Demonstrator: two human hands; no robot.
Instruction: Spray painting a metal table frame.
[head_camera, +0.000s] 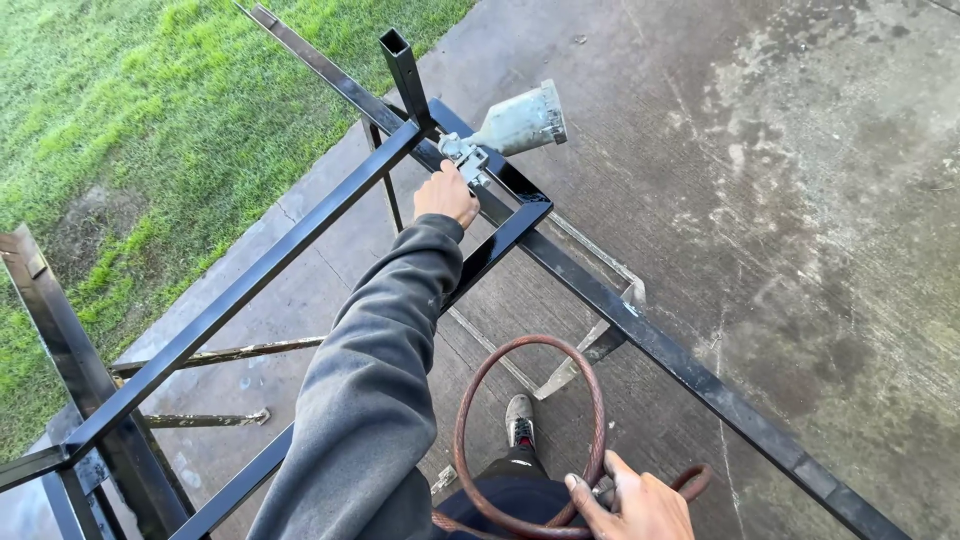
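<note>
My left hand (445, 195), on a grey-sleeved arm stretched forward, grips the handle of a metal spray gun (470, 158) with a grey, paint-stained cup (520, 122) tilted to the right. The gun sits just over a corner joint of a black square-tube metal frame (250, 280). Low at the bottom edge, my right hand (640, 505) holds a reddish-brown hose (470, 420) that curls in one large loop above it. Where the hose joins the gun is hidden by my arm.
The frame's glossy bars run diagonally across the view, with a short upright tube (403, 65) by the gun. Unpainted rusty bars (225, 353) lie lower at left. My shoe (519, 420) stands on stained concrete (800, 200). Grass (150, 120) lies at left.
</note>
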